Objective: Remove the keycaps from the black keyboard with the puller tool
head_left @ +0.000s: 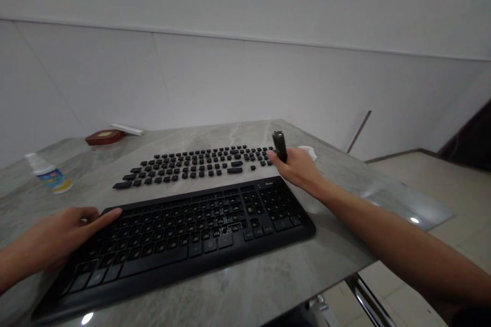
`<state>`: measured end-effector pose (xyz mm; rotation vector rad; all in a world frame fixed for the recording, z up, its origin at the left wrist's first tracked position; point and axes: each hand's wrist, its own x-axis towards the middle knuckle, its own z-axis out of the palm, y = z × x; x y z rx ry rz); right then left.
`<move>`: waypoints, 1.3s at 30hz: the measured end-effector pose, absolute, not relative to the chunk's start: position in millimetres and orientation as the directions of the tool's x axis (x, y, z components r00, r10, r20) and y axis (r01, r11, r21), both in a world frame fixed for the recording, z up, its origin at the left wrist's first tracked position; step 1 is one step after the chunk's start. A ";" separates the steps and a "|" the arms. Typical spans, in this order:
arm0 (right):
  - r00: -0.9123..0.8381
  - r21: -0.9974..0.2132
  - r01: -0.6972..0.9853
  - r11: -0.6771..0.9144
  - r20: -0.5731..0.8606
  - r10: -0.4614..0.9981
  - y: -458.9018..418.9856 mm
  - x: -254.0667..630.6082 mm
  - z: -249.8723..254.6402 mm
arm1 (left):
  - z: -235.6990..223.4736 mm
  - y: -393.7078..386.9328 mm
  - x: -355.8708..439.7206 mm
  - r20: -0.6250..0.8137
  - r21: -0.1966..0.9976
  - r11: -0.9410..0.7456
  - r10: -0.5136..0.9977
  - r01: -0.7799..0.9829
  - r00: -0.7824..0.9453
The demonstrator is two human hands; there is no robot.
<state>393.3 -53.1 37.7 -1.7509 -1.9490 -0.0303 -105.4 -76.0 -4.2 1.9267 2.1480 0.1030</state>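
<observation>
A black keyboard lies across the front of the table, tilted a little. Most of its keys are off, baring the sockets, while the space bar and some bottom-row keys are in place. My left hand grips the keyboard's upper left edge, a finger stretched along its top. Beyond the keyboard's right end, my right hand is closed around a short black cylindrical tool that stands nearly upright; its lower end is hidden. Loose black keycaps lie in rows behind the keyboard, the rightmost ones close to my right hand.
At the left stands a white bottle with a blue and yellow label. A reddish-brown box and a white strip lie near the wall. Behind my right hand is a crumpled white tissue. The table ends at the right.
</observation>
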 end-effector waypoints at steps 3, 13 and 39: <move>-0.138 -0.381 0.868 0.319 0.433 0.891 -58.9 394.3 39.7 | -2.4 -74.6 -107.7 -0.260 0.277 0.191 0.958 0.942 -0.118; -0.719 -0.411 0.543 0.732 0.223 0.659 -53.8 395.2 26.0 | -3.4 -75.5 -100.3 -0.089 0.289 0.038 0.996 0.957 -0.012; -0.722 -0.394 0.533 0.749 0.250 0.645 -53.4 398.9 19.5 | 17.3 -93.8 -65.9 -0.002 0.399 -0.033 0.999 0.917 0.037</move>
